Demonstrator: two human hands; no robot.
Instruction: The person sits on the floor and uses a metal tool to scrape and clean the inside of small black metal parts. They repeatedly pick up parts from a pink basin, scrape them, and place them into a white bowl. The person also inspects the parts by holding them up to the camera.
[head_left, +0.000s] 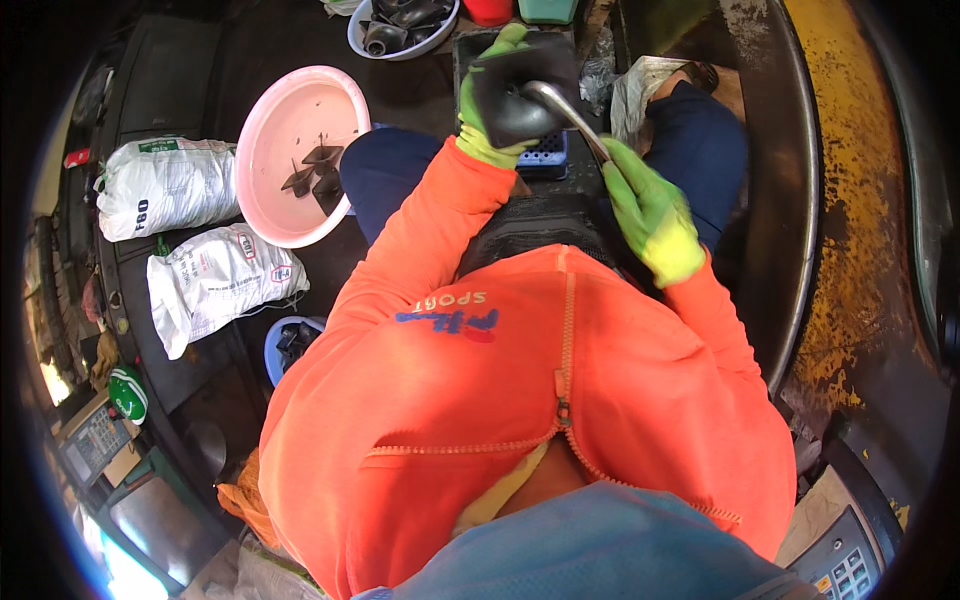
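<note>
My left hand (474,110), in a green and yellow glove, grips a black, smooth, flared piece (505,100) that looks like moulded rubber. Its fingers wrap the left edge, partly behind the piece. A bent metal tool (572,112) curves over to the middle of the black piece, where its tip is hidden or touching. Gloved the same way, my right hand (650,205) is closed round the tool's lower end. Just under the black piece, a blue perforated basket (548,160) shows in part between my knees.
Left of my knee, a pink basin (262,228) holds several dark finned pieces (325,172). Two white sacks (165,190) lie beyond it. At the top, a pale basin (440,40) contains more black parts. A worn yellow metal surface (850,200) runs along the right.
</note>
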